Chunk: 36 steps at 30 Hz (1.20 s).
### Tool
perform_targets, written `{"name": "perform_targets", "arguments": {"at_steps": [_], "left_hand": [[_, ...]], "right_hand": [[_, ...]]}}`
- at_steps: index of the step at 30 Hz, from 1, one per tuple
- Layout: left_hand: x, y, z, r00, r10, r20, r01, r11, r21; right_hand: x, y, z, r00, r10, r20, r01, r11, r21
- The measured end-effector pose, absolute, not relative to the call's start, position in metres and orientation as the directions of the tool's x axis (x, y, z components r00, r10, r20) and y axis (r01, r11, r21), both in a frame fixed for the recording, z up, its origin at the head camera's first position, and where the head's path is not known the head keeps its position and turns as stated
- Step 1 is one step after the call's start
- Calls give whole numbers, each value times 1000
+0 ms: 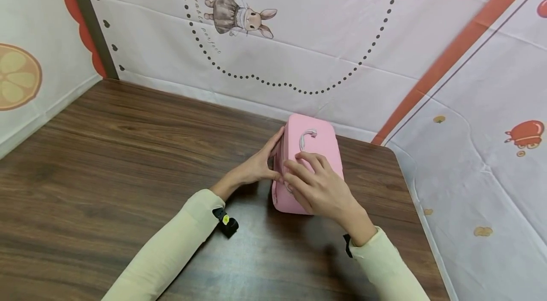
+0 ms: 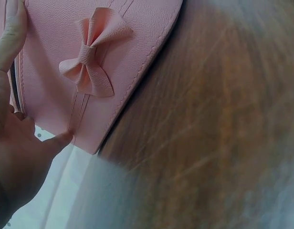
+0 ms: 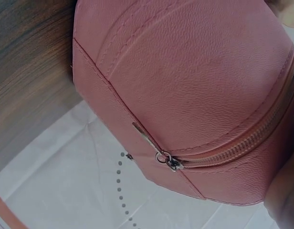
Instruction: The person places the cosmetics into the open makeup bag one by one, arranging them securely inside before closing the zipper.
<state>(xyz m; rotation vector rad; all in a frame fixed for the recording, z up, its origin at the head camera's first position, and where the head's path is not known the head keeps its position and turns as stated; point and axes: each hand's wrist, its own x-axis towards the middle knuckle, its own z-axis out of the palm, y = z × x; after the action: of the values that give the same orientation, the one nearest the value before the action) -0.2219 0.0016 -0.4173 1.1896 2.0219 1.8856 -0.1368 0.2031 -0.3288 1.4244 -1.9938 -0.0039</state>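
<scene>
A pink bag (image 1: 325, 149) with stitched seams stands on the table. On its upper face is a silvery carry handle (image 1: 308, 139), partly hidden by my right hand. My left hand (image 1: 256, 165) is spread against the bag's left side, its thumb and fingers apart and touching it. In the left wrist view, that side carries a pink bow (image 2: 87, 55). My right hand (image 1: 322, 189) lies over the bag, fingers bent toward its left upper edge; I cannot tell whether they pinch anything. A metal zipper pull (image 3: 173, 164) hangs at one end of the curved zipper (image 3: 242, 145), outside the fingers.
The dark wood-grain table (image 1: 141, 158) spreads to the left and in front of the bag. A printed cloth wall (image 1: 290, 54) with a rabbit figure (image 1: 239, 14) rises close behind the bag; another cloth wall (image 1: 470, 168) borders the right edge.
</scene>
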Motion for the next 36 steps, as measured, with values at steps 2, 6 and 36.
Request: {"name": "perform_targets", "arguments": {"at_steps": [2,6,36], "left_hand": [[-222,1,-416,-674,610,416,460,-93,883],[-222,2,-416,-665,613,427,472,-98,876],[-173,21,-367,-449,680,580,892,303,335]], "right_hand": [[-137,203,-329,-173,-843,509,-838,398,375],[-136,203,-328,-185,-848,496,-843,397,364],[-93,271,-363,-977,25,214,-204,215,-955]]}}
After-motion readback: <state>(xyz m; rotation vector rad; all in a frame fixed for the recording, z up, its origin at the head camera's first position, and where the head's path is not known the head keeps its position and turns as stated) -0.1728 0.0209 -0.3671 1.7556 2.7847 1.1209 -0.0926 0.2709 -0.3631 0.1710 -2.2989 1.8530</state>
